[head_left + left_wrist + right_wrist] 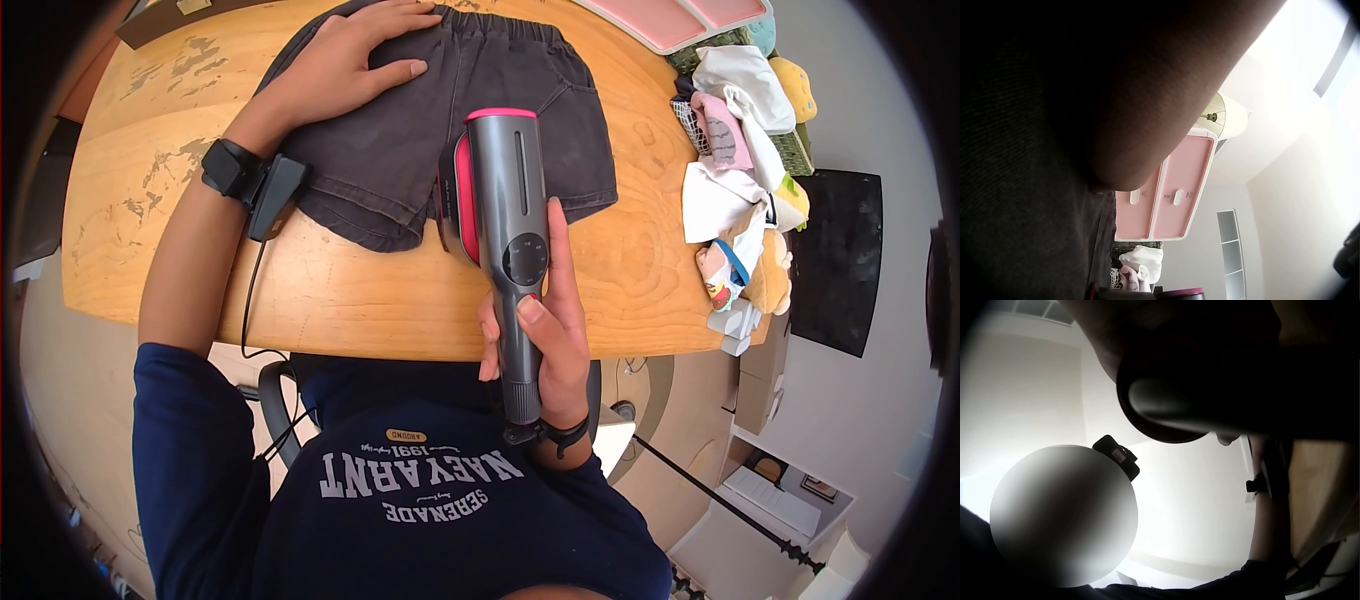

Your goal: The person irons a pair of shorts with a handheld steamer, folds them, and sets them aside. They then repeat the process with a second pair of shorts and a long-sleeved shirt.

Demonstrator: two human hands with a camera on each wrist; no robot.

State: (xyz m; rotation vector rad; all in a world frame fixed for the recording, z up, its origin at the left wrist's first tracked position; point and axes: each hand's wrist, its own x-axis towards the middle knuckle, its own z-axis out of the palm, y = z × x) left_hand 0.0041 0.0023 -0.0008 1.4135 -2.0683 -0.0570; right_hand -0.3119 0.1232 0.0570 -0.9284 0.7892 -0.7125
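Observation:
Dark grey shorts [380, 170] with an elastic waistband lie spread on the wooden table. My left hand [350, 62] rests on their upper left part near the waistband, thumb and fingers spread. In my right hand [563, 345] I grip a grey and pink handheld garment steamer [512, 180] by its handle. The thumb lies on the handle just below the round dial, and the index finger stretches along its side. From the head view the steamer's upper body overlaps the shorts. The right wrist view shows the steamer only as a dark shape.
On the right of the wooden table [640, 270] lies a pile of white and pink cloths [735, 140] with plush toys. A pink and white drawer unit [1175, 194] stands beyond. A black cable [250, 310] hangs from the left wrist device over the table's near edge.

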